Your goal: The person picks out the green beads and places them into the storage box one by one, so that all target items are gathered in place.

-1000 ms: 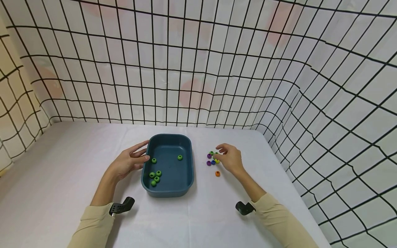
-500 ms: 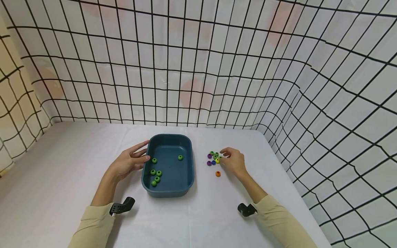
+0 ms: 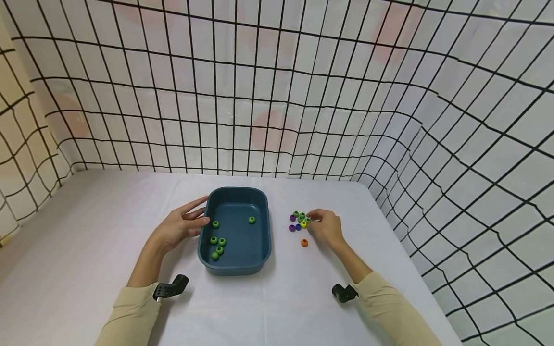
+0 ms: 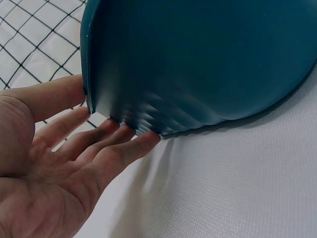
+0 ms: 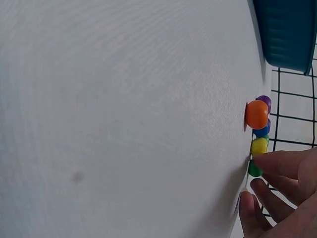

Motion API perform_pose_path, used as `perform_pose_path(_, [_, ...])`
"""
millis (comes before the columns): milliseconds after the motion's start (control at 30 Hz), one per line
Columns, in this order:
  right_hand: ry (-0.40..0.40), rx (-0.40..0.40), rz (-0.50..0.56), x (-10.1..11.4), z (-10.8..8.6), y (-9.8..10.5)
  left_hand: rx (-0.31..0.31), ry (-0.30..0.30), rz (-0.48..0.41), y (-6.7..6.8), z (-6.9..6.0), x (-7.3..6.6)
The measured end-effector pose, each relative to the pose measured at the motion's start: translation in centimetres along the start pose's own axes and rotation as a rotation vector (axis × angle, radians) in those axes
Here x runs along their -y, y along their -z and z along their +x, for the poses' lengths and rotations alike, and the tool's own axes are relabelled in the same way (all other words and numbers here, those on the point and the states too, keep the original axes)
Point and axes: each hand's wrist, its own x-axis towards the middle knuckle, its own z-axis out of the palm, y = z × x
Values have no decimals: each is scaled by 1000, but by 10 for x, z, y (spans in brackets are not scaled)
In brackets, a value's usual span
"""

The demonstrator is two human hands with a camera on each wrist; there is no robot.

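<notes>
In the head view my left hand (image 3: 176, 227) rests at the left wall of the blue tray (image 3: 234, 270); in the left wrist view its thumb and relaxed fingers touch the wall's outer side. Several green beads (image 3: 220, 250) lie in the tray. My right hand (image 3: 327, 227) is at the right edge of a bead cluster, its fingertips by a green bead (image 3: 308, 220). In the right wrist view a fingertip appears to touch a green bead (image 5: 255, 169), beside a yellow bead (image 5: 259, 147). No bead is seen held.
Purple beads (image 3: 292, 228), a blue bead (image 3: 298, 227) and more green beads make up the cluster right of the tray. An orange bead (image 3: 304, 242) lies nearer the front. Black netting (image 3: 233, 115) stands before white cloth behind the white table (image 3: 264, 312).
My right hand has moved a little to the right, uncovering green beads in the cluster. One green bead in the tray has shifted slightly away from me. My left hand has stayed put.
</notes>
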Motion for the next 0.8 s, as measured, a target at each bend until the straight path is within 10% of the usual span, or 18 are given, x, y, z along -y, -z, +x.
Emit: perform_pose_path(800, [71,-33,-4,9,2,4,12,-19,-4,4,2,4])
